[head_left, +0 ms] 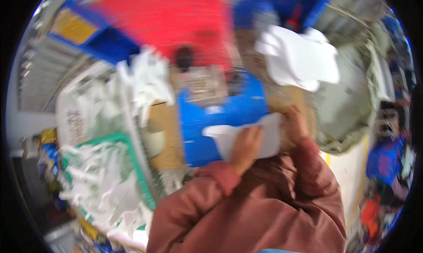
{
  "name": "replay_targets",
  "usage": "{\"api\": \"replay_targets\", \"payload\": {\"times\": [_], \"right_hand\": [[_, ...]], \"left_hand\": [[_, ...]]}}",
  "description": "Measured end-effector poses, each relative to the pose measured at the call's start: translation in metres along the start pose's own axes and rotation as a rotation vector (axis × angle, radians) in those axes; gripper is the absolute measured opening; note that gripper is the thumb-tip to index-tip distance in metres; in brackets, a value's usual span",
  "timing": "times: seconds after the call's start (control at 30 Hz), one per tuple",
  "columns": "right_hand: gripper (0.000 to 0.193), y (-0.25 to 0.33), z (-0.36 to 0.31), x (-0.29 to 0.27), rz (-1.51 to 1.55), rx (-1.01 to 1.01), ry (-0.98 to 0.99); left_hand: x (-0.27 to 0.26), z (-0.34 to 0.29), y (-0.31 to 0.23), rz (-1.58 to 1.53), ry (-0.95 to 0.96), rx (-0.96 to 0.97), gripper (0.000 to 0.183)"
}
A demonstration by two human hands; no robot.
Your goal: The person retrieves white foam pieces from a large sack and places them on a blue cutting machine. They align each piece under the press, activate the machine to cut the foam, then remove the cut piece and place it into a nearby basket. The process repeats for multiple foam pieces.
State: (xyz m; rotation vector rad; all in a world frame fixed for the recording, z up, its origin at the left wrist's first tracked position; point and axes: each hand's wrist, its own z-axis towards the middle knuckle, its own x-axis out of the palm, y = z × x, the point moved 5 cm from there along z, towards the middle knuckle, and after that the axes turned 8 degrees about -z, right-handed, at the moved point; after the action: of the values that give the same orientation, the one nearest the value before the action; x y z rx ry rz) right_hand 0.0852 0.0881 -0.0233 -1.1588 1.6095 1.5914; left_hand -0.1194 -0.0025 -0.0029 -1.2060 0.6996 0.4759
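Note:
A white, flat, curved-edge cut piece (224, 137) of soft-looking sheet lies partly over the blue work surface, close to my body. My left hand (247, 146) grips it near the middle, with the fingers on top and the thumb hidden. At the piece's right end, my right hand (295, 124) is closed round the edge, its fingertips partly blurred. Just beyond, on the blue machine plate (222, 112), sits a pale metal plate (205, 88) below a red machine body (176, 19). A stack of similar white pieces (299, 59) rests at the far right.
A green basket (132, 160) full of white scraps stands at the left, by a white crate (72, 101). More white strips (150, 77) pile beside the machine. Blue bins (108, 44) are at the back. A large pale sack (343, 99) stands open at the right.

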Motion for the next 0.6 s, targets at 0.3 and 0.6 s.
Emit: {"api": "replay_targets", "payload": {"times": [0.3,0.6], "right_hand": [[0.023,0.022,0.009,-0.015,0.641,0.038,0.22],[0.029,0.061,-0.005,-0.027,0.551,-0.267,0.27]], "left_hand": [[-0.006,-0.009,0.019,-0.32,-0.229,-0.026,0.041],[-0.024,-0.009,0.028,-0.423,-0.167,-0.056,0.057]]}}
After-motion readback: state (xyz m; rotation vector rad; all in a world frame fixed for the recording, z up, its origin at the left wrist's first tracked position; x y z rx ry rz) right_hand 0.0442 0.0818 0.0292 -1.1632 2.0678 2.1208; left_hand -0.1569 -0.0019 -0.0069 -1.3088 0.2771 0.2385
